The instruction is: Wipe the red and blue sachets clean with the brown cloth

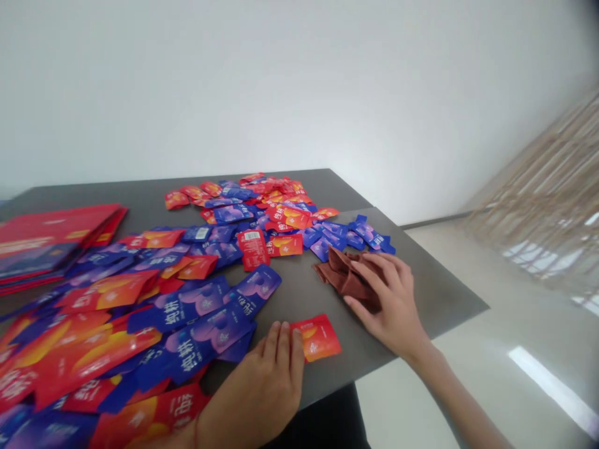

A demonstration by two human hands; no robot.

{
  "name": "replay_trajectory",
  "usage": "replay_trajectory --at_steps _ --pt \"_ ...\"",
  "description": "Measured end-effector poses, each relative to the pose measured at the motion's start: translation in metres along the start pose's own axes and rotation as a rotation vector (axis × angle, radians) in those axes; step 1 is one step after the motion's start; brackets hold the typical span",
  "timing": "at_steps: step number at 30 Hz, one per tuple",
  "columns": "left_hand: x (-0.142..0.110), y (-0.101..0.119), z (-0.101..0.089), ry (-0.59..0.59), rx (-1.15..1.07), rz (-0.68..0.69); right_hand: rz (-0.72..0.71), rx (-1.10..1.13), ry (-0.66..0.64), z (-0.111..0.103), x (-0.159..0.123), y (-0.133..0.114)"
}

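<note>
My left hand (269,380) lies palm down near the front edge of the grey table (407,324). Its fingers are stretched out flat, the tips resting on the left end of a small red-and-orange packet (318,338). To the right, my right hand (386,302) grips a crumpled brown cloth (344,274), with curved fingers over its right side. The thumb is at the near side of the cloth, and folds stand up between the fingers. Just beyond it lie several small blue packets (334,234).
A large spread of blue and red-orange packets (196,308) covers the left part of the table. Beyond it is a looser heap of packets (285,215). Flat red and dark blue packaging (51,227) is stacked at far left. A white wall (281,87) stands behind.
</note>
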State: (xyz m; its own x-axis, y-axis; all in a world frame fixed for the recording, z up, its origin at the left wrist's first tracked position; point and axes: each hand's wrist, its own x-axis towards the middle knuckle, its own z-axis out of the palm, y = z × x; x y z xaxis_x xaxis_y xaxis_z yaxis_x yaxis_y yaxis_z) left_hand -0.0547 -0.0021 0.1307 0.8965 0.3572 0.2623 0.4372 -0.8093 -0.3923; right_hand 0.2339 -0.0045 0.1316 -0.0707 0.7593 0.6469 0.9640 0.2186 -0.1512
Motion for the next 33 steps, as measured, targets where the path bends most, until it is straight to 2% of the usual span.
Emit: replay_trajectory --at_steps 6,11,13,15,17,19,24,28,30,33 --pt "-0.001 0.010 0.004 -0.062 -0.045 -0.040 0.013 -0.076 -0.028 0.032 -0.001 0.013" --pt "0.008 0.003 -0.014 -0.180 -0.173 -0.047 -0.014 -0.117 -0.015 0.042 -0.009 0.021" --pt "0.008 -0.005 -0.027 -0.133 -0.170 -0.055 -0.024 -0.122 -0.021 0.044 -0.011 0.025" --pt "0.004 -0.017 -0.039 -0.037 -0.140 -0.050 -0.037 -0.119 -0.019 0.048 -0.012 0.029" --pt "-0.005 -0.035 -0.048 0.049 -0.097 -0.040 -0.051 -0.110 -0.002 0.052 -0.013 0.033" --pt "-0.020 -0.062 -0.052 0.088 -0.053 -0.062 -0.062 -0.109 0.015 0.055 -0.013 0.037" --pt "-0.078 -0.155 -0.045 0.079 -0.037 -0.377 -0.091 -0.095 0.048 0.064 -0.015 0.045" --pt "-0.132 -0.220 -0.033 0.074 -0.045 -0.709 -0.098 -0.096 0.066 0.070 -0.015 0.050" --pt "-0.154 -0.237 -0.025 0.026 -0.050 -0.816 -0.101 -0.086 0.069 0.073 -0.015 0.053" --pt "-0.174 -0.248 -0.014 -0.053 -0.058 -0.913 -0.100 -0.062 0.073 0.077 -0.015 0.057"
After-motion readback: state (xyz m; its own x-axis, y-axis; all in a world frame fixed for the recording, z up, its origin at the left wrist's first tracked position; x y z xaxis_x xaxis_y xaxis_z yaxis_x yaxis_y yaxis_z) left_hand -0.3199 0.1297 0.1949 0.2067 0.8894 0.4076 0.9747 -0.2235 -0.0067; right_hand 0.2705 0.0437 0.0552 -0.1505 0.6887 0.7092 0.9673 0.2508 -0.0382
